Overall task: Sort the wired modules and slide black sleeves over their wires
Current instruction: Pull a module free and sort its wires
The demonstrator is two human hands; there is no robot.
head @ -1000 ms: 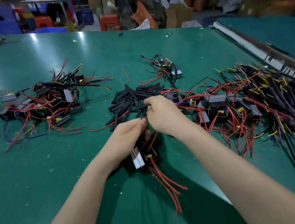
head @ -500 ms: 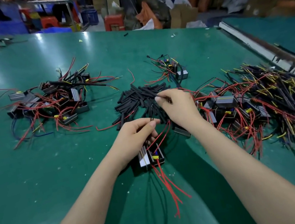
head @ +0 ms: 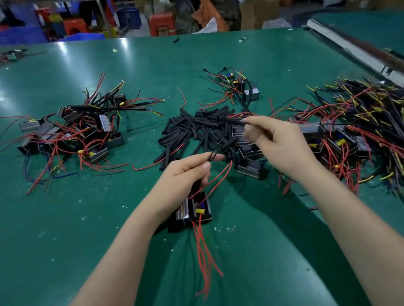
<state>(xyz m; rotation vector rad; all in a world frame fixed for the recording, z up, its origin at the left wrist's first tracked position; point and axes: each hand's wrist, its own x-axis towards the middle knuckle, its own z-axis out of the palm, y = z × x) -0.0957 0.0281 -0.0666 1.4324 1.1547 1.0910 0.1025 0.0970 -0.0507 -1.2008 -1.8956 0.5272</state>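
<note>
Left hand [head: 186, 175] pinches thin black wires of a wired module [head: 194, 210] on the green counter [head: 74, 227]; right hand [head: 277, 140] pinches a black sleeve [head: 234, 120] above the sleeve pile [head: 192, 133].

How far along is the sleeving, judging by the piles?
Done, apparently: a small pile of modules lies at far left. In hand: the left hand pinches thin wires of one module; the right hand lifts a black sleeve. Left: the big tangle at right and the sleeve heap.
</note>
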